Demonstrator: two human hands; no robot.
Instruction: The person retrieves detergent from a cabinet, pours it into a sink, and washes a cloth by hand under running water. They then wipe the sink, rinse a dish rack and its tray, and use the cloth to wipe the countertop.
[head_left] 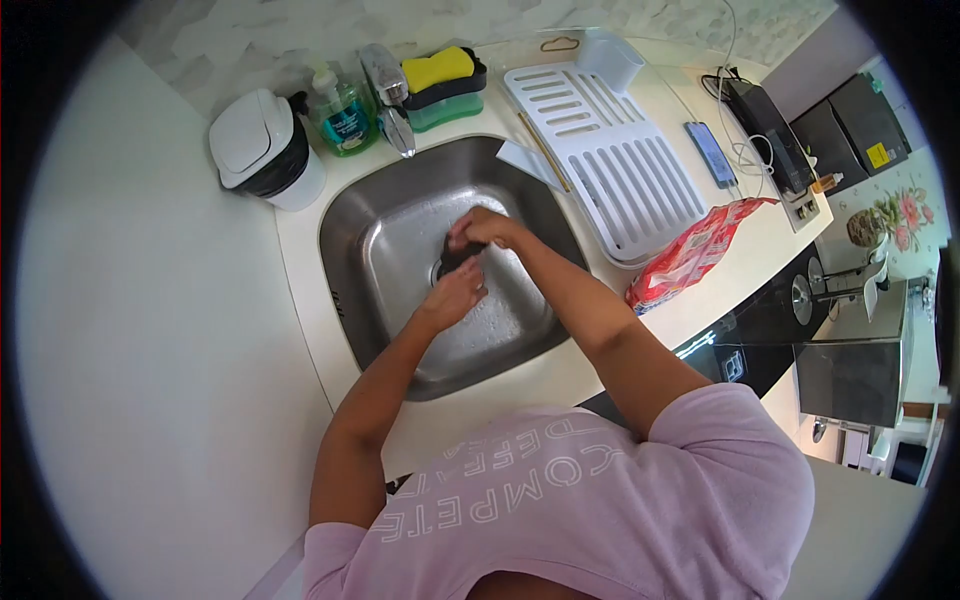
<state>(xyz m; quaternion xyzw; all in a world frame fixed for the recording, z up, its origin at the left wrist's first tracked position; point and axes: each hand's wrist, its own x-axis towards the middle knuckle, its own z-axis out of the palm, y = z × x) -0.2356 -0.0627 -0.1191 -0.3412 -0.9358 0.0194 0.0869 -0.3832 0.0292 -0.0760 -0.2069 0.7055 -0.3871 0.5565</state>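
Both my hands are down in the steel sink [365, 250], over the drain. My right hand [482, 229] is closed from above on a small dark object [456, 259]. My left hand [455, 295] comes from below, its fingers curled against the same object. What the object is cannot be made out; most of it is hidden by my fingers. The sink floor around it is wet and speckled with drops.
The faucet [385, 80] stands behind the sink, with a green soap bottle [342, 115], a white lidded bin [262, 148] and a yellow sponge [437, 68] in a holder. A white drain rack [610, 160], a phone [710, 152] and a red packet [690, 255] lie to the right.
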